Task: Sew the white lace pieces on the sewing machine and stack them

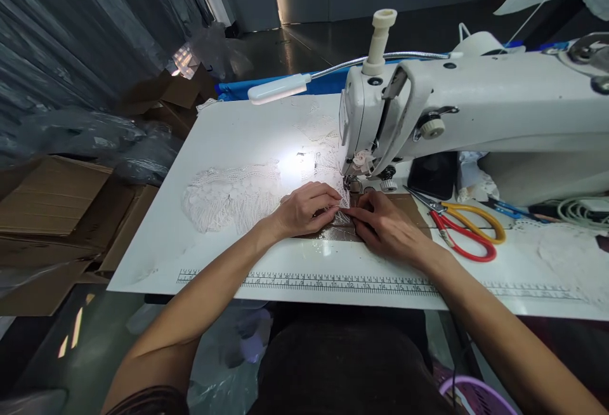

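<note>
White fringed lace [233,194] lies across the table to the left and runs up to the needle area of a white sewing machine [499,101]. My left hand [309,209] pinches the lace edge just in front of the presser foot [351,183]. Close beside it, my right hand [383,223] has its thumb and index finger together at the same lace edge. Both hands rest over the brown plate [404,207] under the needle. The fingertips partly hide the lace between them.
Red-and-yellow-handled scissors [469,228] lie right of my right hand, near a black phone-like object [432,174]. A lit lamp [278,89] hangs over the table. A printed ruler [304,283] runs along the front edge. Cardboard boxes [57,196] stand at left.
</note>
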`<state>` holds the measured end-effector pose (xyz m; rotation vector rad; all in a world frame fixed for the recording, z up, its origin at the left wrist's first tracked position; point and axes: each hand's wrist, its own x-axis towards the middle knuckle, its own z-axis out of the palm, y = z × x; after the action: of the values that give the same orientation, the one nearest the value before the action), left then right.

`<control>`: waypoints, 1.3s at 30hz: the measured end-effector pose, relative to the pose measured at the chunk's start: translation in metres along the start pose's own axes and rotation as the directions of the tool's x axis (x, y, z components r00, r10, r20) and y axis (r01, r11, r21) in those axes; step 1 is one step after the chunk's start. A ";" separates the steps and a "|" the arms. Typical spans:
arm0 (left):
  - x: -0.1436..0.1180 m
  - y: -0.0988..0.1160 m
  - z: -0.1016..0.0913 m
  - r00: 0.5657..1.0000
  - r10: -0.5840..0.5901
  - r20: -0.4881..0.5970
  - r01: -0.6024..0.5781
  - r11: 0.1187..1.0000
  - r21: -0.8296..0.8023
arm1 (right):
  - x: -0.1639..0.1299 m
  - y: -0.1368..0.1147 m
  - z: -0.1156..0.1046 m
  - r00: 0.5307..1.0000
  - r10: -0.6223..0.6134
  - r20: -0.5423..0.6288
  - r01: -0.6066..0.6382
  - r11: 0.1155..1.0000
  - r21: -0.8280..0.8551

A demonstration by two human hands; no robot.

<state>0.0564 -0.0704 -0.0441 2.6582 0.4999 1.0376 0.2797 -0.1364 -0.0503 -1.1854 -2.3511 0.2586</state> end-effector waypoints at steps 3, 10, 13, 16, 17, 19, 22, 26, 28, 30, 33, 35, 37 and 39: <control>-0.002 0.000 0.004 0.997 0.036 0.066 -0.038 0.999 0.035 | -0.002 -0.002 -0.002 1.000 -0.017 0.018 0.017 0.999 0.028; -0.004 -0.002 0.007 0.983 0.060 0.174 -0.089 0.982 0.167 | -0.002 0.004 -0.015 0.995 0.032 0.092 -0.051 0.976 0.211; -0.004 -0.001 0.005 0.977 0.079 0.199 -0.117 0.975 0.188 | 0.010 0.013 -0.024 0.981 0.136 0.140 -0.163 0.965 0.204; -0.003 -0.001 0.004 0.971 0.115 0.208 -0.161 0.963 0.216 | 0.018 0.020 -0.024 0.958 0.239 0.159 -0.253 0.965 0.074; -0.003 -0.001 0.004 0.970 0.130 0.204 -0.177 0.957 0.228 | 0.018 0.022 -0.021 0.957 0.252 0.147 -0.262 0.963 0.058; -0.003 -0.001 0.004 0.968 0.155 0.200 -0.203 0.945 0.255 | 0.014 0.023 -0.014 0.970 0.223 0.093 -0.230 0.971 0.068; -0.003 -0.001 0.004 0.963 0.164 0.215 -0.225 0.928 0.296 | 0.007 0.023 -0.006 0.995 0.102 0.012 -0.103 0.993 0.055; -0.004 0.002 0.003 0.957 0.188 0.219 -0.258 0.899 0.355 | 0.005 0.025 -0.004 1.000 0.012 -0.001 -0.012 1.000 0.017; -0.004 0.004 0.003 0.951 0.201 0.236 -0.278 0.889 0.365 | 0.006 0.027 -0.004 1.000 0.010 0.002 -0.010 1.000 -0.003; -0.003 0.006 0.001 0.943 0.208 0.261 -0.293 0.889 0.353 | 0.006 0.028 -0.003 1.000 0.006 0.003 -0.006 1.000 -0.023; 0.001 0.008 -0.003 0.935 0.158 0.319 -0.260 0.916 0.307 | 0.006 0.029 -0.002 1.000 -0.016 -0.001 0.016 0.999 -0.042; 0.006 0.009 -0.005 0.921 0.105 0.374 -0.217 0.938 0.270 | 0.006 0.028 -0.002 1.000 -0.020 -0.010 0.019 0.998 -0.054; 0.010 0.010 -0.005 0.912 0.065 0.404 -0.180 0.950 0.254 | 0.006 0.026 -0.001 1.000 -0.009 -0.020 0.008 0.998 -0.065; 0.011 0.010 -0.004 0.918 0.027 0.395 -0.143 0.953 0.267 | 0.006 0.024 -0.001 1.000 0.003 -0.020 -0.004 0.998 -0.070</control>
<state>0.0635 -0.0749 -0.0309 3.0653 0.4827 0.4533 0.2941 -0.1171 -0.0566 -1.2189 -2.3580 0.1661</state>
